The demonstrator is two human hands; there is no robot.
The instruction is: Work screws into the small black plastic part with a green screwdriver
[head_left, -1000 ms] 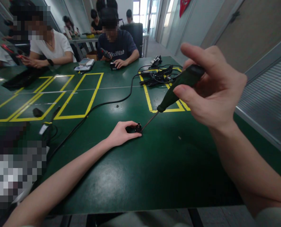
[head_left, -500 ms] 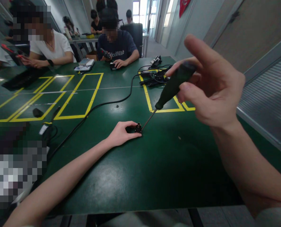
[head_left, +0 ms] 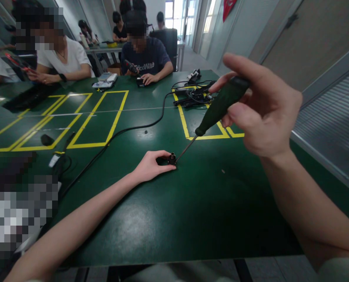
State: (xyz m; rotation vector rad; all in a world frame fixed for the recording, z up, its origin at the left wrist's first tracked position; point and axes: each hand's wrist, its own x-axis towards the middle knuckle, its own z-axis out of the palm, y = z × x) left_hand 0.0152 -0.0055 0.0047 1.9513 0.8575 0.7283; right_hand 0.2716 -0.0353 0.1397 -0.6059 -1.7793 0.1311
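A small black part with a round metal top (head_left: 172, 159) stands on the green table (head_left: 192, 219). My left hand (head_left: 153, 166) pinches it from the left between thumb and fingers. Over the table at the right, my right hand (head_left: 259, 105) grips the dark green handle of a screwdriver (head_left: 217, 105). The screwdriver slants down to the left, with its thin shaft ending at the right side of the black part. Whether the tip sits in a screw is too small to tell.
A black cable (head_left: 127, 128) curves across the table to a heap of black parts (head_left: 193, 97) beyond. Yellow tape (head_left: 115, 117) marks rectangles. At the left lie a black plug (head_left: 47, 140) and a tagged cable (head_left: 56, 160). People sit across the table.
My right hand has turned slightly, its index finger lower, and the screwdriver handle has shifted a little to the right. My left hand and the black part look unmoved.
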